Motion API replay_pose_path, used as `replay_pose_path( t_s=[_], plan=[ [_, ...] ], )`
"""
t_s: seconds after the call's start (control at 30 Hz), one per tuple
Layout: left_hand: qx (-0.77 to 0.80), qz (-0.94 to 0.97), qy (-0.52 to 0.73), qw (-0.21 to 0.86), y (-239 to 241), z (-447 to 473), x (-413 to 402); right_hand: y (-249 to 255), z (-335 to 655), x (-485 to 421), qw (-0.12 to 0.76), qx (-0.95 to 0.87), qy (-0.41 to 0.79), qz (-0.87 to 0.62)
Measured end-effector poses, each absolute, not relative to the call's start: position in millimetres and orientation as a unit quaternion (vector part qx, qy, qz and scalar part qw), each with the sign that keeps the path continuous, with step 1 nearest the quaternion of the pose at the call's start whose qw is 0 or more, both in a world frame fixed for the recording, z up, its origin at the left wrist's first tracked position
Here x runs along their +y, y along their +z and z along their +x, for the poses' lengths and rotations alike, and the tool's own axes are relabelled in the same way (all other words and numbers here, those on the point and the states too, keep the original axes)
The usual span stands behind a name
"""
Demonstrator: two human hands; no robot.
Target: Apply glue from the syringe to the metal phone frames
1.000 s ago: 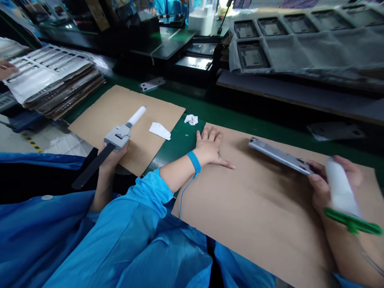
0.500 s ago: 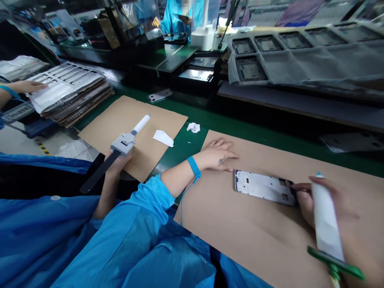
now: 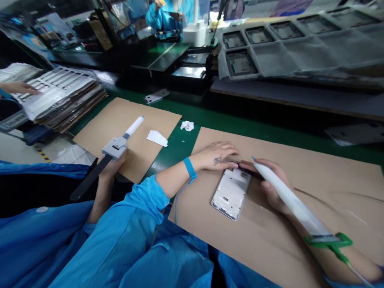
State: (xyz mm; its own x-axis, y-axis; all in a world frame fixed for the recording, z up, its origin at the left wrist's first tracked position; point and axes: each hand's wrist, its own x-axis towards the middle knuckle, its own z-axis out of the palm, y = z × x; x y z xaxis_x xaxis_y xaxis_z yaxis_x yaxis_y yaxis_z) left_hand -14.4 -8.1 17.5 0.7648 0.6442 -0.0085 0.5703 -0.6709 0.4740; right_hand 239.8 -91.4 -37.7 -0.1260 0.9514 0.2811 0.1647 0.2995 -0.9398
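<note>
A silvery phone frame lies slantwise on the brown cardboard sheet, with its cut-out end away from me. My left hand, wearing a blue wrist strap, has its thumb and fingers closed at the frame's far end. The white dispensing syringe, with a blue tip and a green cap, rests in the grip of my right hand. That hand's fingertips also meet the frame's far end, close to my left thumb. Exactly how the fingers grasp the edge is partly hidden.
To the left, a co-worker's hand holds a grey dispenser gun over another cardboard sheet. Crumpled paper and another phone frame lie on the green table. A grey compartment tray stands at back right.
The phone frame has turned from lying crosswise to pointing away from me, and moved left. My right hand has come left with the syringe. My left hand has closed at the frame's end.
</note>
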Motion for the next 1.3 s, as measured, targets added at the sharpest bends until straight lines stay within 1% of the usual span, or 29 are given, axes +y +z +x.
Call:
replay_pose_path(
  t_s=[0.07,0.13,0.2,0.3,0.5,0.7,1.1,1.3],
  plan=[
    [0.323,0.912,0.084,0.239,14,-12,-8,-33,237,-86,0.545,-0.574,0.431,-0.433],
    [0.314,0.918,0.063,0.233,12,-11,-6,-28,241,-77,0.584,-0.495,0.425,-0.483],
    [0.304,0.920,0.068,0.237,10,-12,-1,-26,250,-69,0.584,-0.445,0.444,-0.514],
    [0.298,0.914,0.094,0.259,8,-14,5,-25,259,-67,0.564,-0.447,0.444,-0.533],
    [0.315,0.909,0.110,0.248,2,-7,2,-18,255,-83,0.456,-0.599,0.414,-0.512],
    [0.292,0.911,0.128,0.262,0,-5,2,-15,248,-84,0.441,-0.604,0.360,-0.559],
    [0.283,0.907,0.130,0.283,-6,-2,5,-3,245,-85,0.384,-0.657,0.314,-0.568],
    [0.265,0.903,0.157,0.299,-11,-4,8,-11,245,-84,0.415,-0.664,0.298,-0.546]
  ],
)
